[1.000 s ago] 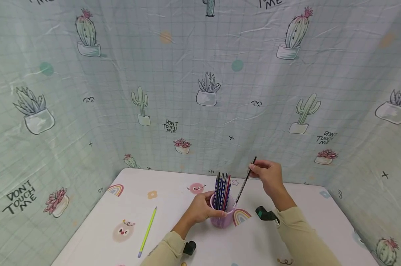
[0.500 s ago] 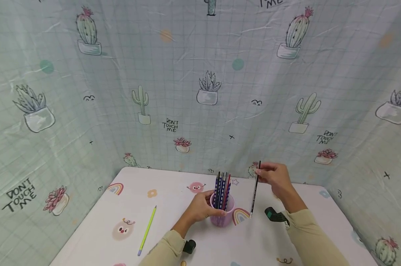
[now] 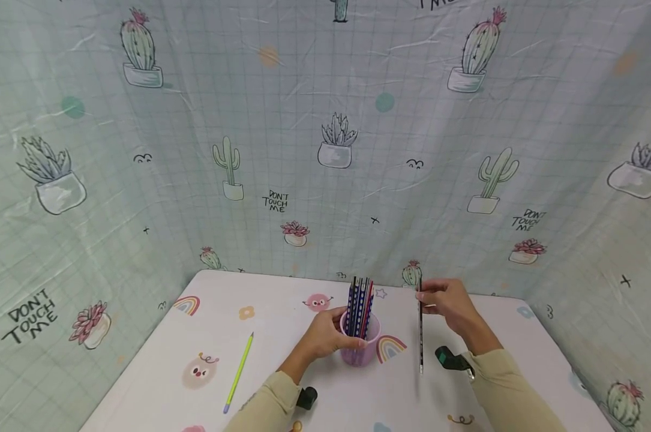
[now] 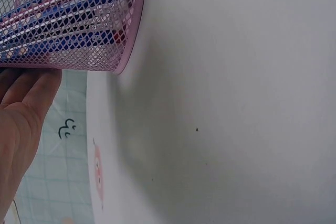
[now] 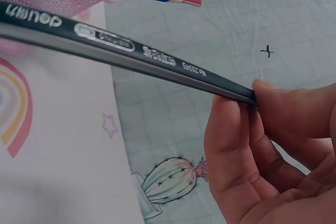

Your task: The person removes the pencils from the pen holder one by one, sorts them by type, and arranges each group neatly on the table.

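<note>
My left hand [image 3: 322, 336] grips a pink mesh pencil cup [image 3: 357, 359] from its left side, thumb across the front. Several pencils [image 3: 360, 306] stand in the cup, most of them blue with pale dots, one red. Through the mesh in the left wrist view, their lower ends show inside the cup's wall [image 4: 137, 19]. To the cup's right, my right hand [image 3: 448, 303] pinches a black pencil [image 3: 420, 336] near its top end. It hangs upright, apart from the cup. White lettering runs along the black pencil [image 5: 142, 56] in the right wrist view.
A yellow-green pencil [image 3: 240, 372] lies on the white printed table [image 3: 282, 384], left of my left arm. Behind the table hangs a cactus-print cloth [image 3: 303, 78], which also covers both sides. Dark wrist cameras [image 3: 452, 360] stick out beside the sleeves.
My right hand has moved right and then lower, carrying the black pencil away from the cup's rim. The pencil has swung from slanted to upright. My left hand and the cup stay put.
</note>
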`<state>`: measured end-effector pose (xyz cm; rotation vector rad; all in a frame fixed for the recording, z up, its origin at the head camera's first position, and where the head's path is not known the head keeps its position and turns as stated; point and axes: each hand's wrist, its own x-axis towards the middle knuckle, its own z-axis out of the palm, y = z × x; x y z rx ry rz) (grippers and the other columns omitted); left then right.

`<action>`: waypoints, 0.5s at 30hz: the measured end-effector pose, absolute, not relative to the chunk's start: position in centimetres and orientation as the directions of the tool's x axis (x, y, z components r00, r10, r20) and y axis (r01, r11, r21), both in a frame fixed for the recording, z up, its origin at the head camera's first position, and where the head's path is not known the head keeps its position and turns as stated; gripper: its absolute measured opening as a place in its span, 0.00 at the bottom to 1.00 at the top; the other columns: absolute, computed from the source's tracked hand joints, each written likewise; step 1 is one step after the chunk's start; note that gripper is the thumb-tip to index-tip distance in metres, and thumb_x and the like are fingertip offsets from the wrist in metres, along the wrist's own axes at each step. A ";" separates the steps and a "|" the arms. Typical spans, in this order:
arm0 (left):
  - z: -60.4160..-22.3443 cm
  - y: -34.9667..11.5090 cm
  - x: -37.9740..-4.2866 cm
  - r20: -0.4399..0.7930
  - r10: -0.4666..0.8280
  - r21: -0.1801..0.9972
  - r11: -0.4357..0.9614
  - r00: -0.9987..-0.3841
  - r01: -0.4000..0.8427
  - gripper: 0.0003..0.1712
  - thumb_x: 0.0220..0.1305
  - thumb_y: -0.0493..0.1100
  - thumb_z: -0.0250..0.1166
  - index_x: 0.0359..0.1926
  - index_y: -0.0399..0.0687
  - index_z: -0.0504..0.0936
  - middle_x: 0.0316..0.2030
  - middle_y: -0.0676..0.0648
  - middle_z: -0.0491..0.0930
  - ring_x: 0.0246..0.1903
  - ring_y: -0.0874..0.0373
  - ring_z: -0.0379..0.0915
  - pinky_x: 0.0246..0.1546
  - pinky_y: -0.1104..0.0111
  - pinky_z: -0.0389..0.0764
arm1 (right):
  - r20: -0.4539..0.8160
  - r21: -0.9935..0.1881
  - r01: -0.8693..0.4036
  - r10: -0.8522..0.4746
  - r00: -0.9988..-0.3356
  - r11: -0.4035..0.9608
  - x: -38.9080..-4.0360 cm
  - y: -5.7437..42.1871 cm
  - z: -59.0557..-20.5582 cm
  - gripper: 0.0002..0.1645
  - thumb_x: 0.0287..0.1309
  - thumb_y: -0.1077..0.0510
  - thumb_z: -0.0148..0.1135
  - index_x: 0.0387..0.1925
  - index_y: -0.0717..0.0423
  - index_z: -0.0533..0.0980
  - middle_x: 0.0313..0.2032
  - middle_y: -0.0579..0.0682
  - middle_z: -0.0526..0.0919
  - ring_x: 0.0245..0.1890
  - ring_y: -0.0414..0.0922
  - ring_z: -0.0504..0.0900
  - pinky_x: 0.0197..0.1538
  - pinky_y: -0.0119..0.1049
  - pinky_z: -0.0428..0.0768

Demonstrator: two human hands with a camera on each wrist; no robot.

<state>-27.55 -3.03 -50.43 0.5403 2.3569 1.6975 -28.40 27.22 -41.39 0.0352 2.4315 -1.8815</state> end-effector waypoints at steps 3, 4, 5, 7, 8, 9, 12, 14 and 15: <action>-50.5 -3.0 -27.6 0.058 0.396 0.942 0.283 -0.916 0.182 0.43 0.50 0.48 0.85 0.66 0.44 0.79 0.52 0.46 0.88 0.50 0.55 0.85 0.59 0.56 0.86 | -0.083 -0.960 0.073 -0.027 -0.996 0.272 -28.3 27.4 -42.1 0.13 0.66 0.67 0.65 0.49 0.74 0.79 0.35 0.48 0.85 0.35 0.42 0.84 0.39 0.34 0.88; -50.6 -3.0 -27.7 0.060 0.397 0.941 0.283 -0.916 0.185 0.43 0.50 0.48 0.85 0.67 0.44 0.79 0.52 0.46 0.88 0.50 0.55 0.85 0.59 0.56 0.85 | -0.088 -0.958 0.076 -0.032 -0.996 0.277 -28.2 27.5 -42.3 0.13 0.66 0.67 0.65 0.49 0.74 0.79 0.35 0.49 0.86 0.34 0.42 0.83 0.39 0.34 0.88; -50.6 -3.0 -27.7 0.062 0.397 0.940 0.285 -0.916 0.187 0.43 0.50 0.48 0.85 0.67 0.44 0.79 0.52 0.46 0.88 0.50 0.55 0.85 0.59 0.56 0.86 | -0.095 -0.957 0.082 -0.032 -0.995 0.280 -28.2 27.6 -42.5 0.14 0.66 0.67 0.65 0.49 0.74 0.79 0.36 0.49 0.86 0.33 0.42 0.83 0.38 0.34 0.88; -50.6 -3.0 -27.7 0.066 0.399 0.939 0.286 -0.915 0.193 0.43 0.50 0.47 0.85 0.67 0.44 0.79 0.52 0.46 0.88 0.50 0.55 0.85 0.59 0.56 0.86 | -0.113 -0.953 0.101 -0.029 -0.993 0.285 -28.1 27.7 -42.9 0.15 0.66 0.67 0.66 0.50 0.75 0.78 0.36 0.49 0.86 0.32 0.42 0.83 0.38 0.34 0.88; -50.6 -3.0 -27.7 0.068 0.399 0.938 0.286 -0.914 0.195 0.43 0.49 0.47 0.85 0.66 0.44 0.79 0.52 0.46 0.88 0.50 0.55 0.85 0.58 0.57 0.86 | -0.120 -0.951 0.106 -0.032 -0.992 0.291 -28.1 27.8 -43.2 0.16 0.66 0.67 0.66 0.50 0.76 0.78 0.36 0.49 0.86 0.32 0.42 0.83 0.38 0.34 0.88; -50.5 -3.0 -27.7 0.070 0.399 0.937 0.287 -0.914 0.197 0.43 0.49 0.47 0.85 0.66 0.44 0.79 0.52 0.46 0.89 0.50 0.55 0.85 0.58 0.57 0.86 | -0.125 -0.949 0.110 -0.034 -0.992 0.296 -28.0 27.8 -43.4 0.15 0.65 0.67 0.66 0.50 0.75 0.78 0.36 0.50 0.86 0.32 0.42 0.83 0.38 0.35 0.88; -50.5 -3.0 -27.7 0.068 0.400 0.938 0.287 -0.914 0.196 0.42 0.50 0.48 0.85 0.65 0.46 0.80 0.51 0.47 0.89 0.49 0.56 0.85 0.58 0.57 0.86 | -0.155 -0.942 0.140 -0.025 -0.988 0.306 -27.9 28.1 -44.2 0.15 0.64 0.67 0.67 0.48 0.74 0.79 0.35 0.49 0.86 0.32 0.42 0.83 0.37 0.35 0.89; -50.5 -3.0 -27.7 0.066 0.400 0.938 0.287 -0.914 0.193 0.41 0.50 0.48 0.85 0.65 0.47 0.80 0.51 0.47 0.89 0.49 0.55 0.85 0.58 0.57 0.86 | -0.170 -0.937 0.152 -0.030 -0.985 0.314 -27.8 28.2 -44.8 0.14 0.63 0.67 0.68 0.48 0.74 0.80 0.35 0.49 0.87 0.32 0.42 0.83 0.37 0.36 0.89; -50.5 -3.0 -27.7 0.063 0.400 0.939 0.287 -0.915 0.190 0.40 0.50 0.48 0.84 0.65 0.47 0.80 0.51 0.47 0.89 0.50 0.55 0.85 0.58 0.56 0.86 | -0.180 -0.935 0.162 -0.029 -0.983 0.316 -27.7 28.3 -45.1 0.14 0.63 0.67 0.68 0.47 0.73 0.80 0.34 0.49 0.87 0.32 0.42 0.83 0.37 0.36 0.89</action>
